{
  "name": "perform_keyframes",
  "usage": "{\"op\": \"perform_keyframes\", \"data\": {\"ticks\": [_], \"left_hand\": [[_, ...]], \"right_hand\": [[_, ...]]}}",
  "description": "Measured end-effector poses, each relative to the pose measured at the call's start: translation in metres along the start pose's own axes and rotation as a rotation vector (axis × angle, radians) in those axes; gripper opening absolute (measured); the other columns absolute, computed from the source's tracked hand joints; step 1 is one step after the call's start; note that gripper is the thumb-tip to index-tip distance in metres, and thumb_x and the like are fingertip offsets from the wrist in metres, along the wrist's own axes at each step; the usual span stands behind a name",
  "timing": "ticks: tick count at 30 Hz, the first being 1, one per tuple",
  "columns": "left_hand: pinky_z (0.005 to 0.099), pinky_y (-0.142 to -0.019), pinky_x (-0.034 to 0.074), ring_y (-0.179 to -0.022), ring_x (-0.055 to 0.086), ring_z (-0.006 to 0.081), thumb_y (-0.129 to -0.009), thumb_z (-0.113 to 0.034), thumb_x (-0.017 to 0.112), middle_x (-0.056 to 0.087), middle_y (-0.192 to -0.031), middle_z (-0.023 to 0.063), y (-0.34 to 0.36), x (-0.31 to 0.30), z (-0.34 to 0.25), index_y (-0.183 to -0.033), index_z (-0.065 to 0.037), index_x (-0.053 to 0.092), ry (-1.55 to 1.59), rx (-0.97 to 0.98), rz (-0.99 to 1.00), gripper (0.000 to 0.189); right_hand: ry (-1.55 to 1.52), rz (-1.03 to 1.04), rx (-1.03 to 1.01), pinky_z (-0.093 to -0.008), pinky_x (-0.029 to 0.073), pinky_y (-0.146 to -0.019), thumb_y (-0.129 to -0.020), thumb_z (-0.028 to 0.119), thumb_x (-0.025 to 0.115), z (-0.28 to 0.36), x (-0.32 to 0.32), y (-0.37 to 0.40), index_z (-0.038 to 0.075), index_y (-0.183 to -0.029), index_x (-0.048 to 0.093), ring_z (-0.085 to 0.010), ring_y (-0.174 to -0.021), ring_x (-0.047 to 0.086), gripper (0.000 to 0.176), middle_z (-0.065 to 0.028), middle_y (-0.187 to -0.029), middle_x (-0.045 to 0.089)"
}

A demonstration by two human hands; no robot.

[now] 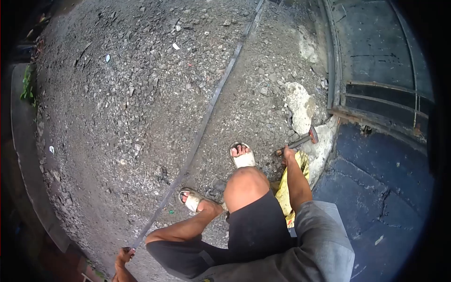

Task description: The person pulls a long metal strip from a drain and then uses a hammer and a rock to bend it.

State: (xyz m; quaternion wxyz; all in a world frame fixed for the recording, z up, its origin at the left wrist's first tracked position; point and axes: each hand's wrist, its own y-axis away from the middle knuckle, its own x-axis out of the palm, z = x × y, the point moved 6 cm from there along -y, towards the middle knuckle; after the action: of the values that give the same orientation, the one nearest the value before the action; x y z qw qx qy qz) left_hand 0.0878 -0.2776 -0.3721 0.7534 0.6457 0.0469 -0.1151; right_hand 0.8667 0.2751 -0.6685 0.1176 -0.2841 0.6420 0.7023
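My left hand (124, 256) is closed around the near end of a long, flat grey metal bar (206, 117), at the lower left. The bar stretches away over the gravel to the top of the view. On the other side of my body, my right hand (288, 154) grips a hammer (300, 140) by its handle. The hammer's reddish-brown head points to the right, near a pale lump of concrete (299, 108). A yellow sack (284, 188) lies under my right forearm, partly hidden by it and my leg.
Rough gravel (155, 94) covers the ground, with small litter scattered on it. Along the right stand a dark metal frame (333, 61) and a dark blue cracked surface (376, 188). A concrete edge (35, 155) runs down the left. My sandalled feet (243, 157) are between the bar and hammer.
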Motion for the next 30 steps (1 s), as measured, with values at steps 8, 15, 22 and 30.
{"op": "perform_keyframes", "data": {"ticks": [8,15,22,30], "left_hand": [[0.027,-0.045,0.042,-0.05,0.056,0.0115,-0.083,-0.029,0.072,0.063,-0.061,0.0042,-0.001,-0.021,-0.014,-0.079,-0.001,0.069,-0.065,-0.159,-0.127,0.028],[0.0263,-0.046,0.044,-0.048,0.056,0.0102,-0.081,-0.033,0.073,0.062,-0.056,0.0046,-0.021,0.019,0.004,-0.072,-0.001,0.071,-0.164,-0.038,-0.233,0.033],[0.0267,-0.047,0.045,-0.051,0.057,0.0104,-0.082,-0.035,0.073,0.064,-0.06,0.0057,0.001,0.038,-0.022,-0.076,-0.001,0.071,-0.154,-0.128,-0.216,0.035],[0.0275,-0.047,0.044,-0.05,0.056,0.0103,-0.08,-0.036,0.074,0.063,-0.057,0.0056,0.005,0.03,0.003,-0.073,0.0,0.071,-0.148,-0.196,-0.173,0.037]], "right_hand": [[0.308,-0.677,-0.256,-0.0368,0.052,-0.075,-0.082,0.04,0.065,-0.06,-0.032,-0.2,-0.006,-0.095,0.051,-0.0314,-0.087,0.066,0.05,-0.0206,-0.087,0.066],[-0.829,-0.306,-0.38,-0.0277,0.031,-0.033,-0.091,0.042,0.058,0.038,-0.006,0.081,0.008,-0.088,0.044,-0.0116,-0.041,0.039,0.037,-0.0004,-0.056,0.041],[-0.444,0.249,-0.767,-0.0255,0.036,-0.035,-0.096,0.042,0.05,0.213,0.065,0.156,0.006,-0.09,0.048,-0.0093,-0.042,0.044,0.037,0.0015,-0.06,0.044],[-0.272,-0.317,-1.365,-0.0394,0.041,-0.056,-0.096,0.041,0.048,0.37,0.136,0.142,-0.001,-0.079,0.052,-0.0231,-0.055,0.052,0.046,-0.0094,-0.058,0.049]]}}
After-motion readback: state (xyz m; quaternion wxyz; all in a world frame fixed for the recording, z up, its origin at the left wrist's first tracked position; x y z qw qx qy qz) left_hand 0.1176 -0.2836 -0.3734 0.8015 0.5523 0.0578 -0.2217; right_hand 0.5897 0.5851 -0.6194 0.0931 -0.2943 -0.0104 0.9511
